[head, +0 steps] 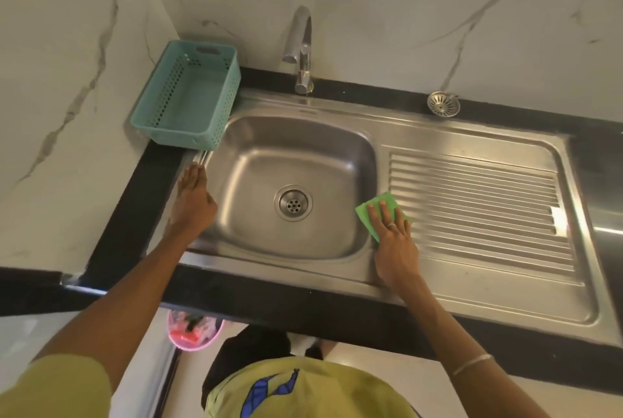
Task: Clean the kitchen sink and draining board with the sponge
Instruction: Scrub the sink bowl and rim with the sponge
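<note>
Your right hand (392,235) lies flat, fingers spread, pressing down on the green sponge (381,212); the hand is not curled around it but laid open on top, so the sponge sits under your fingers and palm rather than inside a closed grasp. The sponge's far corner and left edge stick out beyond your fingertips, while its near part is hidden beneath the hand. It rests on the steel strip between the sink (296,181) basin and the ribbed draining board (478,205), touching the first ridges on the board's left side. Your left hand (194,201) is open too, holding nothing, its fingers stretched forward and flat on the sink's left rim, fingertips close to the near corner of the teal basket (188,97). That basket stands on the black counter (135,208) at the back left, beside the tap (301,50). A loose metal strainer (443,104) lies on the counter behind the draining board, well apart from the sponge. The drain (293,203) in the basin bottom is uncovered.
</note>
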